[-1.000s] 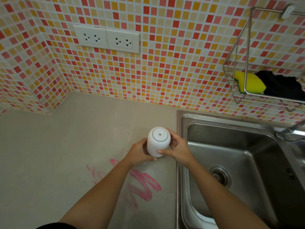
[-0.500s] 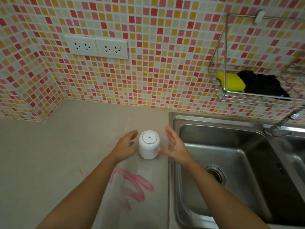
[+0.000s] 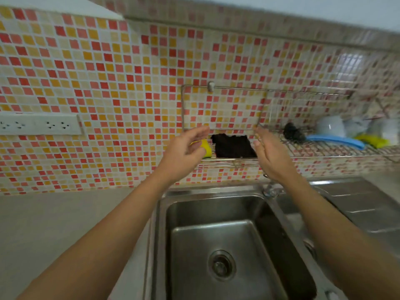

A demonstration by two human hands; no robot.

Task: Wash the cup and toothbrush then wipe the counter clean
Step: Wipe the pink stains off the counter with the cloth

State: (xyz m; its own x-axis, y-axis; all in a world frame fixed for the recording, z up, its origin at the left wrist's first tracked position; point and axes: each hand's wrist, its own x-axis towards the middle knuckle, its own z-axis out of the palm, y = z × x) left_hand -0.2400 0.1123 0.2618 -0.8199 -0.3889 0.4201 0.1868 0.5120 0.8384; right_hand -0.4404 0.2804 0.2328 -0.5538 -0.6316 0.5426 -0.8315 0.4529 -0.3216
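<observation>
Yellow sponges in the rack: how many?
2: one sponge at the rack's left end, behind the left hand; another sponge, blurred, far right beside the blue item. More may be hidden.

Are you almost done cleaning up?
Done: the cup was set down upside down a second ago, now out of view. In hand: nothing yet; the left hand and right hand, both empty, reach toward the wire rack holding a black cloth and yellow sponge. Left: wiping the counter; toothbrush unseen.

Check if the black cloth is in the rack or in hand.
In the rack: the black cloth lies on the wire rack between the left hand and right hand; neither grips it.
</observation>
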